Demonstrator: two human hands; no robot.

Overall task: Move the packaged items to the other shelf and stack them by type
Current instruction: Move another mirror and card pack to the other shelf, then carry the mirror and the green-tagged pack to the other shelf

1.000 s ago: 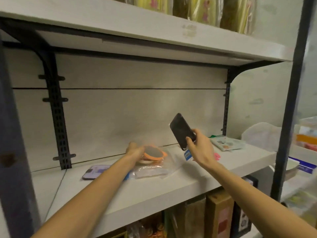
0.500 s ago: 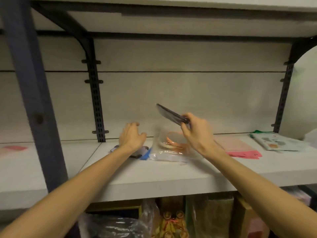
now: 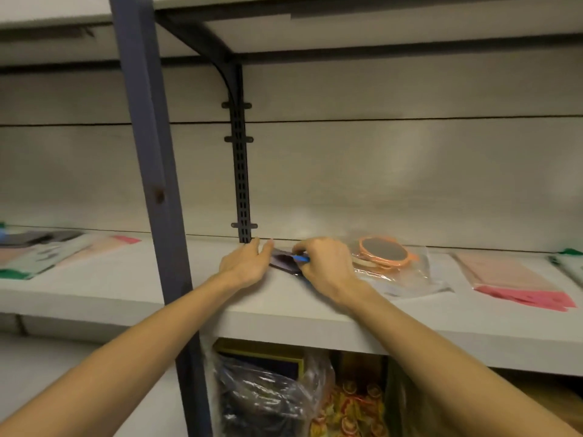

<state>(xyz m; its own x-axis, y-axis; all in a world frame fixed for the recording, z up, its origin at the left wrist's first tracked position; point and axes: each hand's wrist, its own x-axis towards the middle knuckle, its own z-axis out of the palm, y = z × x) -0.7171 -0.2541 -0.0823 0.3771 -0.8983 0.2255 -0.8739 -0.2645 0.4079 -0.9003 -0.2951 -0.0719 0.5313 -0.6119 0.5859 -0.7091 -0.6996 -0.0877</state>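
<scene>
A dark flat packaged item with a blue tab (image 3: pixel 285 259) lies on the white shelf (image 3: pixel 284 304) between my hands, apparently on top of another like it. My right hand (image 3: pixel 325 263) curls over its right end, fingers pinching at the blue tab. Straight fingers of my left hand (image 3: pixel 247 261) rest against its left edge. Just to the right lies an orange-rimmed round item in a clear bag (image 3: pixel 386 257). A pink flat packet (image 3: pixel 511 279) sits further right.
A grey upright post (image 3: pixel 151 171) stands left of my hands, a black slotted bracket (image 3: pixel 241 171) behind them. Flat packets (image 3: pixel 47 250) lie on the left shelf section. Bagged goods (image 3: pixel 271 395) fill the shelf below.
My right hand has brought the dark packaged item down from the air onto the shelf by my left hand. The view has swung left.
</scene>
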